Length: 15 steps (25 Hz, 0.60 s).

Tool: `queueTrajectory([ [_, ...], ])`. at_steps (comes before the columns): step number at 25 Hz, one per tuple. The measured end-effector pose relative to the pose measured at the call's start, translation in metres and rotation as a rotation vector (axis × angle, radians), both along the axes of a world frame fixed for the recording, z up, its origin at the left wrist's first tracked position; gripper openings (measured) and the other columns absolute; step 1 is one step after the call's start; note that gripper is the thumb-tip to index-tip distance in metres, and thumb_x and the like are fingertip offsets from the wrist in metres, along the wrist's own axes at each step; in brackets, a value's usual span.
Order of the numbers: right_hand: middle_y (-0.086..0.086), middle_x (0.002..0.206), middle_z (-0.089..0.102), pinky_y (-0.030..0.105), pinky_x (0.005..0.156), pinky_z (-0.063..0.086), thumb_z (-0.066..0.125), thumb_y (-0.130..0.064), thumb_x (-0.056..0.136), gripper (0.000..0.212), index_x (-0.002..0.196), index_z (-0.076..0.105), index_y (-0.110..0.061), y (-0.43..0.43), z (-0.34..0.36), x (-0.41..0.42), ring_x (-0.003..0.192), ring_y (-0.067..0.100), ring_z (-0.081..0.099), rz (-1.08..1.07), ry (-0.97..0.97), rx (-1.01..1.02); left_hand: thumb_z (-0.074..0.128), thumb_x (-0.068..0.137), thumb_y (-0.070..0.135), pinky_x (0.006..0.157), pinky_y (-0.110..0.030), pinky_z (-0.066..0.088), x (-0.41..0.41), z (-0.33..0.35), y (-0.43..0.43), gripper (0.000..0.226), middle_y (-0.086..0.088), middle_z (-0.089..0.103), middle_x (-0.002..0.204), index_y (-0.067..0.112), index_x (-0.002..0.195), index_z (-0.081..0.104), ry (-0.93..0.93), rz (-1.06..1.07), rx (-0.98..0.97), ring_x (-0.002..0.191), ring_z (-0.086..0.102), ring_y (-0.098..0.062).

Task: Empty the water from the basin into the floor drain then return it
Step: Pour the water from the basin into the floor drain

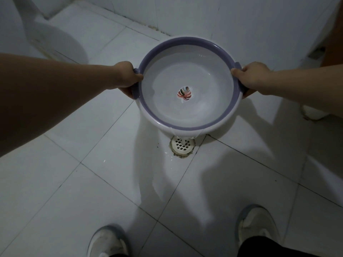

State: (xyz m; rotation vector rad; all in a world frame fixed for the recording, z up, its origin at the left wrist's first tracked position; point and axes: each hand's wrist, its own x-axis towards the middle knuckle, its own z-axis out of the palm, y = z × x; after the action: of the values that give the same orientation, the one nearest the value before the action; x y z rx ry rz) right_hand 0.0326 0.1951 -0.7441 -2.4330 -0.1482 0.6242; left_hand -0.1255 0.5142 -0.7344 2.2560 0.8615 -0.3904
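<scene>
A round white basin (187, 58) with a purple rim hangs in the air, tilted toward me. It has a colourful leaf picture on its bottom and shallow water inside. My left hand (128, 76) grips its left handle and my right hand (250, 77) grips its right handle. Water spills over the near rim in a thin sheet. Right below that edge sits the round white floor drain (183, 146), set at a tile corner. Wet patches shine on the tiles around the drain.
A white toilet base (50, 41) stands at the back left. Tiled walls close the back. A brown wooden edge (332, 34) shows at the far right. My two feet in white sneakers (109, 242) stand on the pale floor tiles near the bottom.
</scene>
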Motion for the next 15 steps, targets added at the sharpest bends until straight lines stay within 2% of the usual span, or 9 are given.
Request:
queueTrajectory([
  [2, 0.024, 0.091, 0.066, 0.034, 0.056, 0.052, 0.048, -0.045, 0.098, 0.058, 0.114, 0.059, 0.009, -0.0006, -0.0007, 0.0007, 0.062, 0.034, 0.065, 0.004, -0.007, -0.005, 0.049, 0.099, 0.027, 0.042, -0.022, 0.052, -0.0005, -0.0008, -0.0015, 0.033, -0.014, 0.073, 0.078, -0.002, 0.11, 0.06, 0.003, -0.002, 0.011, 0.053, 0.072, -0.02],
  [6, 0.026, 0.094, 0.067, 0.038, 0.065, 0.055, 0.047, -0.046, 0.099, 0.058, 0.112, 0.06, 0.009, -0.0008, -0.0001, 0.0009, 0.065, 0.035, 0.066, 0.014, -0.014, -0.01, 0.049, 0.099, 0.026, 0.036, -0.02, 0.05, -0.002, -0.0027, -0.0015, 0.034, -0.015, 0.073, 0.08, -0.003, 0.113, 0.058, -0.009, 0.011, -0.008, 0.053, 0.071, -0.021],
  [15, 0.027, 0.095, 0.066, 0.041, 0.067, 0.056, 0.047, -0.045, 0.099, 0.059, 0.113, 0.059, 0.011, -0.0004, -0.001, 0.0006, 0.067, 0.038, 0.067, 0.021, -0.01, 0.005, 0.049, 0.098, 0.025, 0.035, -0.017, 0.048, -0.0024, -0.005, -0.0004, 0.033, -0.015, 0.073, 0.075, -0.003, 0.108, 0.061, -0.009, 0.005, 0.0, 0.049, 0.07, -0.02],
])
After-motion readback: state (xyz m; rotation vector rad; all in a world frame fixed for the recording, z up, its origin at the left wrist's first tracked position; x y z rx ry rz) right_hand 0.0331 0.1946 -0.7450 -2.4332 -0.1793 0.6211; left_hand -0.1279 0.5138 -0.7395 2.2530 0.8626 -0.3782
